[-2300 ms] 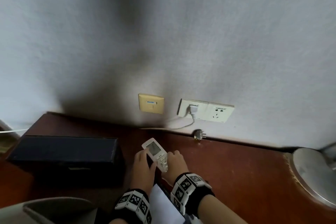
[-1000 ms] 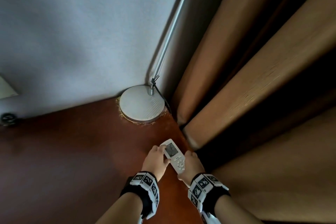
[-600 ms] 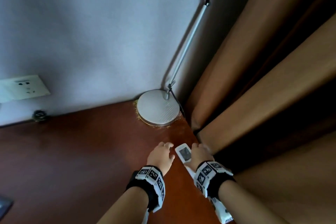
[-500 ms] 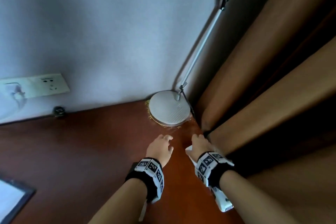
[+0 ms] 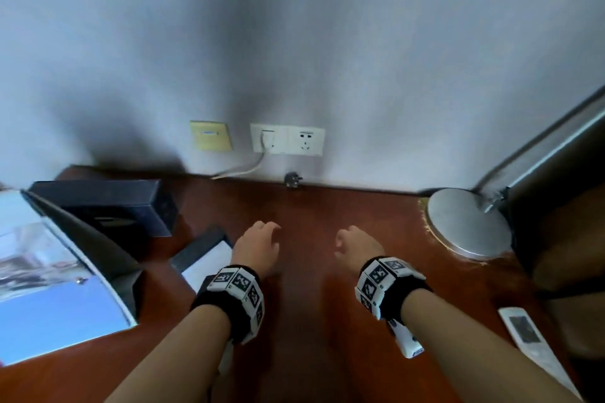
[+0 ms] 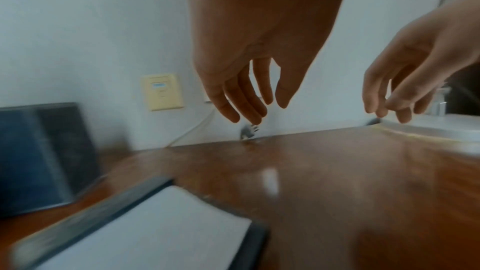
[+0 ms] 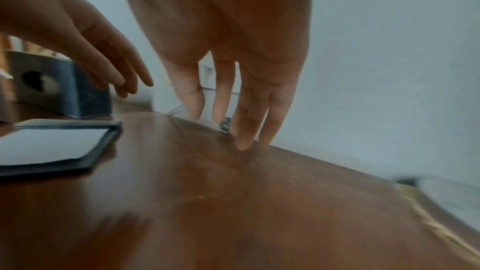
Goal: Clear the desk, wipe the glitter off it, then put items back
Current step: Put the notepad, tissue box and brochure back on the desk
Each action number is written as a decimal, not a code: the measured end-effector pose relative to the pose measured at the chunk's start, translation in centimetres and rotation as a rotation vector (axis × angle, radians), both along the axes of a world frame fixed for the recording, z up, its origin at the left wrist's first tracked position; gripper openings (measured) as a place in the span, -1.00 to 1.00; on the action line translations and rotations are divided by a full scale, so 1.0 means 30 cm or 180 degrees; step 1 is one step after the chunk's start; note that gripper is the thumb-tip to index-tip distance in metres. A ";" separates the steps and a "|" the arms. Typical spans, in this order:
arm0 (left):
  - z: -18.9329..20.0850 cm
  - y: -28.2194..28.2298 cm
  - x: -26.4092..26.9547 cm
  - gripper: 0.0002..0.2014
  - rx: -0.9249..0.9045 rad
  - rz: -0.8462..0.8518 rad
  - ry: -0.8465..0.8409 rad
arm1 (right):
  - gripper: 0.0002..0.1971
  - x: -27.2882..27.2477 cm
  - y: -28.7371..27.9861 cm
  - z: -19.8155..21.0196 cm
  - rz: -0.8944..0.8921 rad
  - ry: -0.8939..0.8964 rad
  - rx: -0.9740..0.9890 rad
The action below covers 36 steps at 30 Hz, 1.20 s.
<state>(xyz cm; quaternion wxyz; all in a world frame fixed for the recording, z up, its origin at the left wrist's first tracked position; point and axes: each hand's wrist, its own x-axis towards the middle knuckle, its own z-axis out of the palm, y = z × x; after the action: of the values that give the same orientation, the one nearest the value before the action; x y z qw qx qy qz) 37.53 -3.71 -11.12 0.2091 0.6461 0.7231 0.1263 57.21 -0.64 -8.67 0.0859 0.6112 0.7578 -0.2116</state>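
Note:
Both my hands hover empty over the middle of the dark red wooden desk. My left hand has relaxed, straight fingers pointing down toward the wall. My right hand is just as loose, its fingertips close above the wood. The white remote lies alone at the desk's right edge, behind my right forearm. Gold glitter rings the lamp base at the back right. A pad with a white sheet in a dark frame lies just left of my left hand.
A dark blue box stands at the back left by the wall. An open folder with blue pages leans at the far left. A loose plug lies against the wall under the sockets. Brown curtain borders the right.
Both hands carried the remote to the desk's right edge by the curtain; the right hand set it down and let go. Both hands then swung back to the desk's middle, empty.

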 end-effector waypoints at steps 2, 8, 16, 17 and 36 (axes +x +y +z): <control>-0.022 -0.053 -0.139 -0.62 -0.0139 0.0206 0.0048 | -0.69 -0.139 -0.018 -0.023 0.0258 -0.0020 -0.0092; -0.098 -0.155 -0.406 -0.52 -0.0567 0.0558 0.0280 | -0.53 -0.440 -0.072 -0.112 0.0558 -0.0034 -0.0431; -0.187 -0.172 -0.538 -0.34 -0.0657 0.0540 0.0247 | -0.18 -0.649 -0.146 -0.231 0.0306 -0.0044 -0.0440; -0.196 -0.171 -0.543 -0.33 -0.0684 0.0558 0.0221 | -0.11 -0.666 -0.159 -0.248 0.0253 -0.0046 -0.0432; -0.258 -0.145 -0.550 -0.36 -0.0619 0.0502 0.0389 | 0.19 -0.742 -0.198 -0.326 0.0053 -0.0019 -0.0087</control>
<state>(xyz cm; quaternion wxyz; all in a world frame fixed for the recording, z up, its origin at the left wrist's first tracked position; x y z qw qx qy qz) 21.04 -8.05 -18.86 0.2158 0.5704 0.7919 0.0321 34.96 -6.58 -18.44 0.0983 0.6043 0.7596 -0.2194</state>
